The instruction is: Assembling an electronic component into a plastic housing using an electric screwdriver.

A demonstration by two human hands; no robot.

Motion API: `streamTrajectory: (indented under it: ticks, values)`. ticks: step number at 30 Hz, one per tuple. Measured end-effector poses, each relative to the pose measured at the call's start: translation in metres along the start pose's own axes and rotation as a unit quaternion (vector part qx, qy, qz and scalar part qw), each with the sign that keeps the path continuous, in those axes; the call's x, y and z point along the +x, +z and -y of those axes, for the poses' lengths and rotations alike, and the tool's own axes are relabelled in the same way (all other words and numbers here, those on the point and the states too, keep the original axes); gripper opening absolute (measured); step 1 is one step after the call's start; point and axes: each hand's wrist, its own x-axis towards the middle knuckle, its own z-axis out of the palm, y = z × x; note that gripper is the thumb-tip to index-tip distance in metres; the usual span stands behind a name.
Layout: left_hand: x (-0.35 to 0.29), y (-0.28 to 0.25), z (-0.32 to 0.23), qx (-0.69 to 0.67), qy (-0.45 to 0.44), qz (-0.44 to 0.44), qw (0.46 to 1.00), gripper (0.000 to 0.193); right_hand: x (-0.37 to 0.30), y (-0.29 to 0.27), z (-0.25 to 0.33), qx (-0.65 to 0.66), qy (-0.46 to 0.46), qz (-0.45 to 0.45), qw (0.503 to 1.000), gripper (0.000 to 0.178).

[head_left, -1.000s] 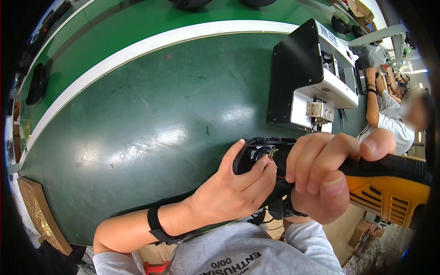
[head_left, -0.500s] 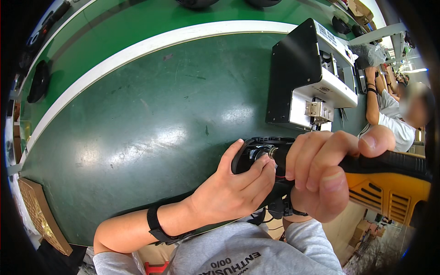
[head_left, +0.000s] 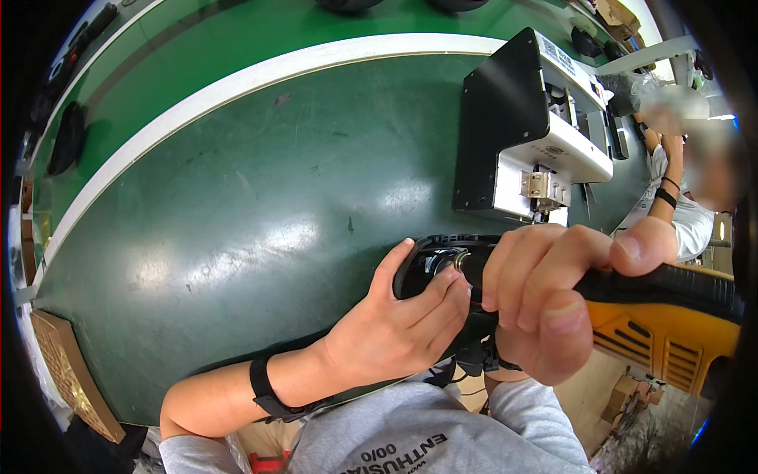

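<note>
Left grip (head_left: 399, 328) holds black housing (head_left: 404, 274), shiny part (head_left: 436, 261) inside; right grip (head_left: 545, 296) clasps yellow tool (head_left: 659, 325).

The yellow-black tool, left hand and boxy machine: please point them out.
Yellow-black tool (head_left: 662, 328), head view: yellow housing.
Left hand (head_left: 403, 328), head view: back of hand.
Boxy machine (head_left: 512, 118), head view: black side panel.

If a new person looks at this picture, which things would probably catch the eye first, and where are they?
Probably first the yellow-and-black tool, gripped in the right hand at the lower right. Just left of it, the left hand holds a curved black part near the table's edge. The boxy black-and-white machine also stands out, on the green table beyond the right hand.
</note>
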Motion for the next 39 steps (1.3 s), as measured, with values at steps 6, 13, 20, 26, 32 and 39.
streamTrajectory:
  ticks: [6,13,20,26,32,39]
  values:
    - [0.001,0.000,0.000,0.001,0.000,0.001,1.000,0.024,-0.002,-0.003,-0.002,0.003,0.002,0.006,1.000,0.044]
    - [0.002,0.003,0.000,-0.052,-0.037,-0.016,0.998,0.024,0.006,-0.014,-0.015,0.022,-0.041,0.094,0.995,0.042]
    - [0.002,0.000,0.003,-0.076,-0.040,-0.009,0.996,0.024,0.009,-0.021,-0.032,0.131,-0.106,0.146,0.975,0.044]
    - [-0.001,-0.001,0.005,-0.078,-0.016,-0.011,0.997,0.022,0.009,-0.021,-0.016,-0.082,-0.037,0.175,0.981,0.045]
    - [-0.003,0.003,0.003,-0.006,0.029,-0.017,0.999,0.025,0.010,-0.019,-0.009,0.006,-0.083,0.013,0.996,0.050]
    - [0.003,0.002,-0.001,-0.005,0.017,-0.023,1.000,0.025,0.027,-0.071,0.037,-0.025,-0.195,-0.132,0.972,0.034]
